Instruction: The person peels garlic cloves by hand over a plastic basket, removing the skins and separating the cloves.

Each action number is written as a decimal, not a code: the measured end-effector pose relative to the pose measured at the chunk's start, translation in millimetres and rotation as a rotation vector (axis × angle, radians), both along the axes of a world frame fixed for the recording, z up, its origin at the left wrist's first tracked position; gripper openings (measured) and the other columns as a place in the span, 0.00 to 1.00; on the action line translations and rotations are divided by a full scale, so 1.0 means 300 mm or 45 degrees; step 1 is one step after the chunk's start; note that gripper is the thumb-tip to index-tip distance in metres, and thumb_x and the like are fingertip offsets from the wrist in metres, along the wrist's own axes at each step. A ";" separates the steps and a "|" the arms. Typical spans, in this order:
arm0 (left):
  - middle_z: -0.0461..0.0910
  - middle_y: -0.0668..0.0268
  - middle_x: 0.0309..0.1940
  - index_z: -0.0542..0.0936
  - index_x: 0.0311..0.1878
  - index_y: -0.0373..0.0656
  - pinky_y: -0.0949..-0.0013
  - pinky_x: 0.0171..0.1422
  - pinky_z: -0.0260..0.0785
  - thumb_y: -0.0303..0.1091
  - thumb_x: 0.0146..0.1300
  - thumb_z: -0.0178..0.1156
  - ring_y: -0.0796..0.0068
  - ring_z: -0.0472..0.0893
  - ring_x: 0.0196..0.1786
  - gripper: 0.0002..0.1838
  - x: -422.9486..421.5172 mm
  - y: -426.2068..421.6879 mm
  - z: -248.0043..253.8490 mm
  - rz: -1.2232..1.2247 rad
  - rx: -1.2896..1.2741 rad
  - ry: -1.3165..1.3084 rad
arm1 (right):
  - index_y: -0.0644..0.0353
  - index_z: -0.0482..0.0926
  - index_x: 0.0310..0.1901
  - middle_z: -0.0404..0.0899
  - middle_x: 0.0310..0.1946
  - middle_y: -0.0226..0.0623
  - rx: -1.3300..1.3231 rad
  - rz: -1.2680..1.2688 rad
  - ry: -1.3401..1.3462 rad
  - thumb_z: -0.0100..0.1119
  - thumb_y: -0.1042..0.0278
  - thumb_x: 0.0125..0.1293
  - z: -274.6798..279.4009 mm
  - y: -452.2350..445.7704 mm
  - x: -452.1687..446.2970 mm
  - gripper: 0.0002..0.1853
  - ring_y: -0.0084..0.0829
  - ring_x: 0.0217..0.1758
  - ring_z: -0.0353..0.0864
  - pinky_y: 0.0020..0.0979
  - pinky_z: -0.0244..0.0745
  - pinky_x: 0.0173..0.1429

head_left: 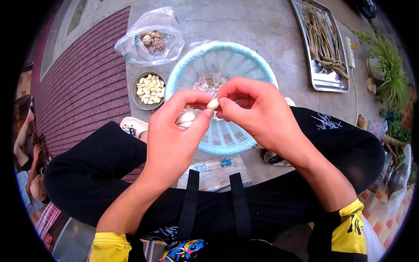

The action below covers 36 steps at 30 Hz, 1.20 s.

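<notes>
A pale garlic clove [213,104] is pinched between the fingertips of both my hands, above a light blue plastic basket [263,65]. My left hand [168,131] is closed, thumb and forefinger on the clove's left side, with more unpeeled garlic [186,119] tucked in its palm. From the right, my right hand [262,113] grips the clove with thumb and fingers. Papery garlic skins [208,82] lie in the basket below, partly hidden by my hands. Left of the basket, a metal bowl [135,97] holds several peeled cloves.
An open clear plastic bag [170,32] with garlic lies behind the bowl. At the far right are a metal tray [307,56] of dry stalks and a potted plant [388,61]. Another person [32,174] sits at the left edge, beside a striped mat [91,83].
</notes>
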<state>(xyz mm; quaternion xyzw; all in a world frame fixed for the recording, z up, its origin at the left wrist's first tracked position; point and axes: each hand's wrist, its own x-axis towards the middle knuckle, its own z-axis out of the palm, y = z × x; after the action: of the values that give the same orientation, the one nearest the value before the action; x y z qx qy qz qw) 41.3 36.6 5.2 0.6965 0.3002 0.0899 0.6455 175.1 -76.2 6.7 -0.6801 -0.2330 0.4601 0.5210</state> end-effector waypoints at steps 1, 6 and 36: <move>0.80 0.68 0.38 0.79 0.49 0.37 0.79 0.38 0.69 0.25 0.63 0.60 0.85 0.76 0.33 0.11 0.000 0.000 0.005 0.000 -0.002 0.001 | 0.66 0.79 0.36 0.82 0.28 0.37 -0.032 0.011 -0.054 0.59 0.71 0.63 -0.001 0.000 0.000 0.06 0.23 0.31 0.80 0.27 0.74 0.37; 0.79 0.64 0.40 0.76 0.52 0.35 0.78 0.33 0.66 0.26 0.66 0.55 0.82 0.75 0.36 0.12 0.008 0.010 -0.002 0.242 -0.723 -0.007 | 0.65 0.80 0.38 0.81 0.25 0.42 -0.132 0.056 -0.375 0.58 0.74 0.62 -0.033 -0.005 0.007 0.05 0.35 0.30 0.82 0.34 0.76 0.37; 0.76 0.66 0.34 0.73 0.56 0.37 0.75 0.35 0.67 0.43 0.78 0.41 0.82 0.74 0.32 0.20 0.018 -0.041 -0.028 -0.004 -0.515 0.073 | 0.64 0.69 0.49 0.79 0.34 0.52 -0.042 0.500 -0.711 0.63 0.70 0.62 0.030 -0.020 -0.047 0.17 0.56 0.38 0.78 0.46 0.74 0.38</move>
<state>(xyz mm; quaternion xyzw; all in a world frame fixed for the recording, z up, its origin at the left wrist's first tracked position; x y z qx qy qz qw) 46.8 24.3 -3.2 0.5555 0.3294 0.0069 0.7635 161.0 -82.2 15.7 -0.7303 -0.4859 0.3513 0.3274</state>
